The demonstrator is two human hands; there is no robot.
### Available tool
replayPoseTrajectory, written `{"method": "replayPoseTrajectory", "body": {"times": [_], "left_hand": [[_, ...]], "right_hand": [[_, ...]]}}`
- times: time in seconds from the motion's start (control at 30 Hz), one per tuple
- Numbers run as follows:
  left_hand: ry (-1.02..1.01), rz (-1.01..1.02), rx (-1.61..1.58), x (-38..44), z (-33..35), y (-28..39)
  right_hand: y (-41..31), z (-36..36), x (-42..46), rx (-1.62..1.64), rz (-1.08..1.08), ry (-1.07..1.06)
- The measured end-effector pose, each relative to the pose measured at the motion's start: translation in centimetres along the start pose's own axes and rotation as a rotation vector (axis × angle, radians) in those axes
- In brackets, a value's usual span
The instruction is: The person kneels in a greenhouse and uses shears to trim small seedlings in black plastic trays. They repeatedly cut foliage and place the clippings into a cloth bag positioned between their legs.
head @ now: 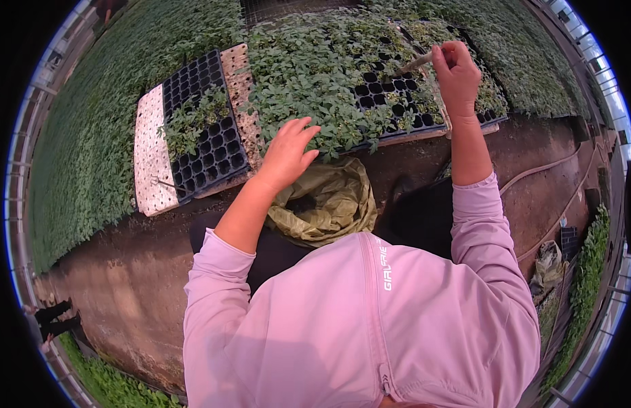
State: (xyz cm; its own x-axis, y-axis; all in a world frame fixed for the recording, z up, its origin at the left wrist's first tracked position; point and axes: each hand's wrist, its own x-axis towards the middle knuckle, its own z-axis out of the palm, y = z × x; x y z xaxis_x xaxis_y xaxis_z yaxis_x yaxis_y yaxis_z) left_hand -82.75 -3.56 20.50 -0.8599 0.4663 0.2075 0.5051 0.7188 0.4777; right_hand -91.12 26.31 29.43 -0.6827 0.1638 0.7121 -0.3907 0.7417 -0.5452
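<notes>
My right hand (455, 76) grips a thin, pale stick-like tool (416, 64) whose far end reaches down to the cells of a black seedling tray (379, 92). What that tip touches is too small to tell. Some cells of this tray hold small seedlings, others show dark and bare. Over the near edge of the dense green seedlings (300, 76), my left hand (291, 153) is held with its fingers apart and nothing in it. Just below it, an open yellowish woven sack (341, 204) stands between my legs.
At left, a partly filled black cell tray (213, 137) lies on perforated white foam boards (155, 148), with a small forked wire tool (167, 183). A hose (544, 166) crosses the ground at right. Another person (53, 319) stands at far lower left.
</notes>
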Motion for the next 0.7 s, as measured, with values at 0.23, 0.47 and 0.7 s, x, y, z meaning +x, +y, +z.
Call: {"method": "replayPoseTrajectory", "body": {"times": [0.23,0.47,0.7], "left_hand": [[-0.279,-0.037,0.154,-0.5,1.4,0.1],[-0.074,-0.125,0.242,-0.5,1.4,-2.0],[-0.360,-0.196,0.194,0.8,-0.4,-2.0]], "right_hand": [[2.2,5.0,-2.6,-0.106,0.016,-0.321],[1.8,6.8,-2.7,-0.188,0.153,-0.565],[4.3,6.5,-3.1,-0.338,0.214,-0.827]]}}
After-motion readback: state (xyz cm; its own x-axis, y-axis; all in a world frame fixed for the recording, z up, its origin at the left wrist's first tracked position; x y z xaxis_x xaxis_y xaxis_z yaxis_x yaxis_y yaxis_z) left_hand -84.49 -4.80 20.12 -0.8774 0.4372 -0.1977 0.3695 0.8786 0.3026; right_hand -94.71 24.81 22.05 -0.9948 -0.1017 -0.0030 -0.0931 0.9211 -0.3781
